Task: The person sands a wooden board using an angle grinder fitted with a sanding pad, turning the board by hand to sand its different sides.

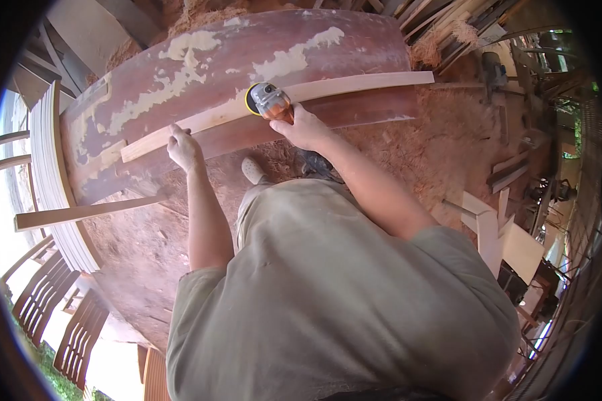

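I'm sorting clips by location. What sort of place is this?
Probably a woodworking shop: the right hand holds a power sander at a long wooden strip, and wood scraps lie heaped nearby.

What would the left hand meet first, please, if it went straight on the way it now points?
The left hand would probably meet the pale wooden strip first; the two overlap in this view, though contact is unclear. Beyond lies the patchy reddish board.

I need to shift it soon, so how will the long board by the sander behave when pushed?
Likely stiff: the board looks like wood. It may slide, since no clamp shows on it. Rolling seems unlikely, given its long, flat shape.
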`<state>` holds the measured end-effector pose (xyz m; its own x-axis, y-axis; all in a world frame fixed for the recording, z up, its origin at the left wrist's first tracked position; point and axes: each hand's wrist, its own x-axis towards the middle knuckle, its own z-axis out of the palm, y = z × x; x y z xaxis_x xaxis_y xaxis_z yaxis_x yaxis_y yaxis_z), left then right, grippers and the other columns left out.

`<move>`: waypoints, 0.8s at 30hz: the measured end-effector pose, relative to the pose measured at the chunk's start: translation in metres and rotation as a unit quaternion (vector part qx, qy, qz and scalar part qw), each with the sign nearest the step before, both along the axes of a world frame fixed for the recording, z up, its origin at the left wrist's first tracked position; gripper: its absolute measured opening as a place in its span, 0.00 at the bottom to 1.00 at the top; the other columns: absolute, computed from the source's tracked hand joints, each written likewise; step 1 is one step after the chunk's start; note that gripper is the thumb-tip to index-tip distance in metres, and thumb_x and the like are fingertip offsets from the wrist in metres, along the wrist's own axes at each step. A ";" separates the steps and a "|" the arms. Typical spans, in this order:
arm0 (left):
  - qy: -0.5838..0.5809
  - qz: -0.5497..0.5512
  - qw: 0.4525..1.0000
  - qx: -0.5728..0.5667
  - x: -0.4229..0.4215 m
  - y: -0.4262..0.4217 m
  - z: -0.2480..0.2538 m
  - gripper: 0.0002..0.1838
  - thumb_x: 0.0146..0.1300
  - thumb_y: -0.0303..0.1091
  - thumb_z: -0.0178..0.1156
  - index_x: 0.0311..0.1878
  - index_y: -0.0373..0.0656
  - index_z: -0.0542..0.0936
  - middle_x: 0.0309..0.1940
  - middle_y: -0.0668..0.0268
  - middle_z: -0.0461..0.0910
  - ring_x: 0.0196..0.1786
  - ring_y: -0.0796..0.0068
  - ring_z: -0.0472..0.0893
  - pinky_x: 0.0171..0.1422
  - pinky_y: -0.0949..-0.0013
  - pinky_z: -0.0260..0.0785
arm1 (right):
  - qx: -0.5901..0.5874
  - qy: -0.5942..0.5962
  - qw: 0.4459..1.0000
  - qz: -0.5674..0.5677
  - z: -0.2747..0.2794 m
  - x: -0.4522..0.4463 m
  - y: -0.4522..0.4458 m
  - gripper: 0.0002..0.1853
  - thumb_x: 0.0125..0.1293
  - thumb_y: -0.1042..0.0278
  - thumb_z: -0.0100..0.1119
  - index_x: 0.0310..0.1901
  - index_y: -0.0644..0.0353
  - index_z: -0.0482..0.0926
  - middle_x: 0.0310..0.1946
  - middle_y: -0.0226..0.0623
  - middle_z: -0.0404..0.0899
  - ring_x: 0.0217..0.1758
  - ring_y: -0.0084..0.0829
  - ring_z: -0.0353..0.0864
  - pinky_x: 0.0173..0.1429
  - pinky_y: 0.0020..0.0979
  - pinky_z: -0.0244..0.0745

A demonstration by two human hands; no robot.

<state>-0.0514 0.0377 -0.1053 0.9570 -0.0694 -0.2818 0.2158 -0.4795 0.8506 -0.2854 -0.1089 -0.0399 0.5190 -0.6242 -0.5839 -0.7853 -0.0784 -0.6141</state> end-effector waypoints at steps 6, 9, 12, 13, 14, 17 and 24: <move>-0.090 -0.149 0.984 0.033 -0.035 -0.102 -0.009 0.32 0.71 0.55 0.47 0.31 0.30 0.82 0.30 0.46 0.83 0.39 0.47 0.82 0.47 0.53 0.71 | 0.004 0.007 0.998 -0.067 -0.005 -0.042 -0.031 0.43 0.61 0.41 0.60 0.67 0.70 0.63 0.59 0.60 0.75 0.65 0.52 0.74 0.68 0.43 0.67; -0.056 -0.191 0.975 0.103 -0.064 -0.145 -0.026 0.34 0.71 0.58 0.44 0.32 0.33 0.83 0.32 0.44 0.83 0.40 0.45 0.82 0.53 0.51 0.69 | 0.000 0.009 0.994 -0.106 -0.002 -0.077 -0.051 0.43 0.61 0.41 0.61 0.66 0.70 0.64 0.58 0.58 0.76 0.65 0.51 0.75 0.68 0.43 0.67; -0.141 -0.253 0.922 0.257 -0.081 -0.156 -0.047 0.34 0.72 0.56 0.37 0.36 0.38 0.85 0.40 0.50 0.85 0.45 0.49 0.82 0.62 0.47 0.59 | -0.007 0.014 0.990 -0.141 0.001 -0.107 -0.069 0.42 0.61 0.41 0.61 0.65 0.70 0.66 0.58 0.57 0.77 0.64 0.50 0.76 0.67 0.42 0.68; -0.167 -0.271 0.898 0.305 -0.086 -0.157 -0.040 0.33 0.72 0.55 0.36 0.37 0.39 0.86 0.42 0.52 0.85 0.47 0.51 0.81 0.64 0.47 0.56 | -0.013 0.006 0.988 -0.156 0.002 -0.116 -0.076 0.41 0.61 0.41 0.61 0.64 0.70 0.67 0.57 0.57 0.77 0.63 0.50 0.76 0.67 0.42 0.69; -0.151 -0.280 0.891 0.323 -0.088 -0.158 -0.032 0.32 0.72 0.53 0.35 0.38 0.40 0.86 0.45 0.56 0.85 0.51 0.54 0.81 0.63 0.47 0.56 | -0.035 0.015 0.986 -0.163 0.002 -0.125 -0.080 0.39 0.61 0.43 0.62 0.62 0.70 0.69 0.56 0.55 0.78 0.61 0.48 0.78 0.65 0.41 0.71; -0.155 -0.270 0.883 0.353 -0.089 -0.160 -0.032 0.31 0.72 0.52 0.36 0.39 0.41 0.86 0.44 0.56 0.85 0.51 0.54 0.81 0.62 0.47 0.57 | -0.034 0.000 0.982 -0.186 0.010 -0.146 -0.098 0.36 0.61 0.46 0.63 0.60 0.71 0.71 0.54 0.54 0.79 0.60 0.46 0.79 0.62 0.40 0.72; -0.137 -0.276 0.864 0.398 -0.091 -0.162 -0.023 0.31 0.72 0.52 0.35 0.41 0.41 0.86 0.42 0.54 0.86 0.50 0.53 0.82 0.61 0.51 0.59 | -0.033 -0.035 0.968 -0.245 0.004 -0.203 -0.143 0.33 0.61 0.50 0.65 0.58 0.69 0.73 0.51 0.50 0.81 0.56 0.40 0.81 0.60 0.38 0.73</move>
